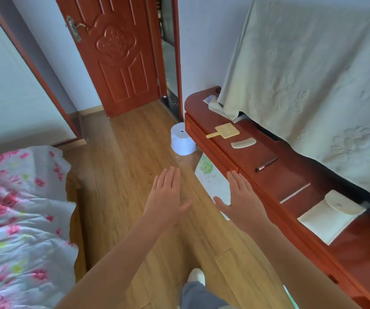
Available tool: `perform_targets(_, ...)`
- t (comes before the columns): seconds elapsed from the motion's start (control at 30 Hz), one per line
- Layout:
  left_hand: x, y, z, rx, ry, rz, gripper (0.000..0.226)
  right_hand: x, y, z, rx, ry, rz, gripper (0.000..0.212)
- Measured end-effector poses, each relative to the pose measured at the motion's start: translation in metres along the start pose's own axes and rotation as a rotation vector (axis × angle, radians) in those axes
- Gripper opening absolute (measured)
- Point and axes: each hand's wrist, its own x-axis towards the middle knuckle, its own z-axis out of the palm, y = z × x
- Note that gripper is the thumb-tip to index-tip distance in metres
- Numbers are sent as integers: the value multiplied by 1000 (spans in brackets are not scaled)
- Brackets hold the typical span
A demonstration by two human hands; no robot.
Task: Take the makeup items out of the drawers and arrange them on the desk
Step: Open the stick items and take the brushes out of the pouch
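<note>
Holding my left hand [165, 195] and right hand [242, 200] spread and empty at centre frame, I see a mirror [224, 131], comb [243, 143] and pen [266, 164] lying apart on the desk [268, 179] at right.

A single view is being taken from a camera worn on the head, tilted forward and down over the wooden floor [121, 175]. Both outstretched forearms are being caught close in the lower middle. The red desk [295, 181] is being framed along the right, the bed [19, 219] at the left, and the door [117, 54] farther ahead.
</note>
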Motion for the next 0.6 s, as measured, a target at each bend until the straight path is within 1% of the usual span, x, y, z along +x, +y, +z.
perform_targets(0.17,68,-8,-2,-9,-10,138,81,46,8,1,-27,-14,130,80)
perform_targets(0.33,126,-8,5,-33,11,256,79,82,17,-8,-52,24,195,79)
perform_targets(0.43,157,1,12,-48,-59,307,81,97,22,-11,-14,49,283,79)
perform_targets(0.6,209,22,28,-33,-103,507,77,115,30,-15,31,111,465,79)
